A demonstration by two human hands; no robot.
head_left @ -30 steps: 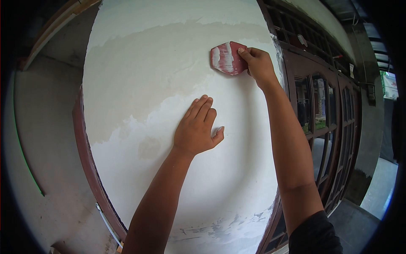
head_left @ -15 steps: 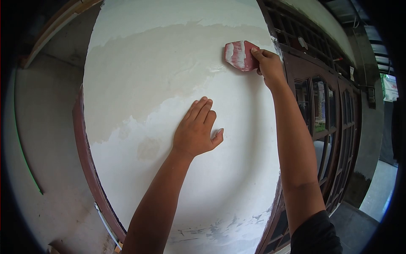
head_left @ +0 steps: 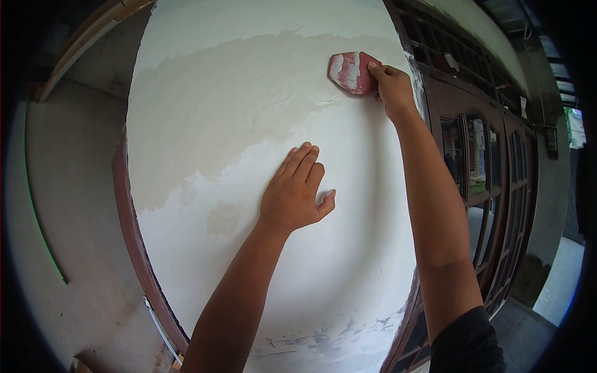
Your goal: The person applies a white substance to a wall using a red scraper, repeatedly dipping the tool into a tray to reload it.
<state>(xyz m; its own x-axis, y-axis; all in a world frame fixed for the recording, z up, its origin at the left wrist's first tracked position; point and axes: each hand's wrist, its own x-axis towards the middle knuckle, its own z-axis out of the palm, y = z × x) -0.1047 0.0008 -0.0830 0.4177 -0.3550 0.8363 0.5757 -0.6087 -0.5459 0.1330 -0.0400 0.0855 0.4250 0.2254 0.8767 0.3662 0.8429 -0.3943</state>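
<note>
My right hand [head_left: 393,90] grips a red flat scraper [head_left: 350,73] by its right edge, thumb on the near face. White paste is smeared across the scraper, which lies close against the upper right of the wall panel [head_left: 348,261]. Lower down and to the left, my left hand [head_left: 292,193] rests on the wall with fingers stretched out and thumb apart, holding nothing. Above it spreads a greyish damp-looking coat [head_left: 205,105] with a ragged lower border against the whiter surface.
Brown trim [head_left: 134,230] runs down the wall's left edge. A dark brown door [head_left: 491,161] with glass panes stands at the right. A thin green line [head_left: 40,224] and a pale cable [head_left: 160,329] show at the left. Grey patches mark the wall's lower part.
My right hand and the scraper have moved slightly upward along the wall. My left hand stays in place on the surface, while the whole view has shifted a little.
</note>
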